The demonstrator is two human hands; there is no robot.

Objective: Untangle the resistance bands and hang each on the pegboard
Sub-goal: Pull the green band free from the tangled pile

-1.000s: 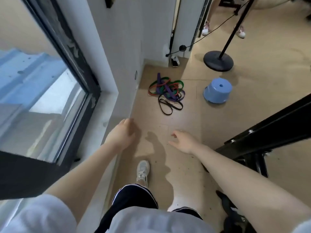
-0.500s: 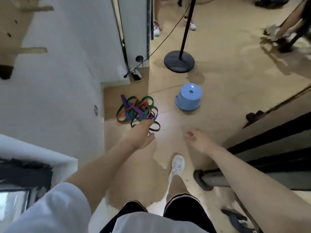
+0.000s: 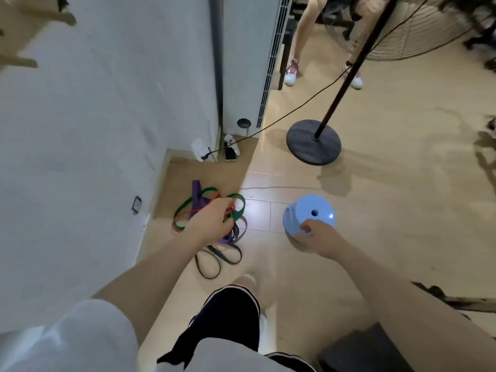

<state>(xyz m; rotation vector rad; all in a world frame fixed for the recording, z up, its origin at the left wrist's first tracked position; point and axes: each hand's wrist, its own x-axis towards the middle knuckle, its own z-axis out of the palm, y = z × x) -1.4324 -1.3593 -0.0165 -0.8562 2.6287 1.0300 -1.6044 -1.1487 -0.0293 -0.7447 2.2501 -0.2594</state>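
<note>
No legible txt, labels or nos. anywhere; wall plate (image 3: 137, 204) markings too blurred.

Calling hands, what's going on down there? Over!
Left hand reaching into the tangled bands on the floor, grip unclear. Right hand open, over the blue stool. None hung yet. Fan cord crosses the floor beyond.
</note>
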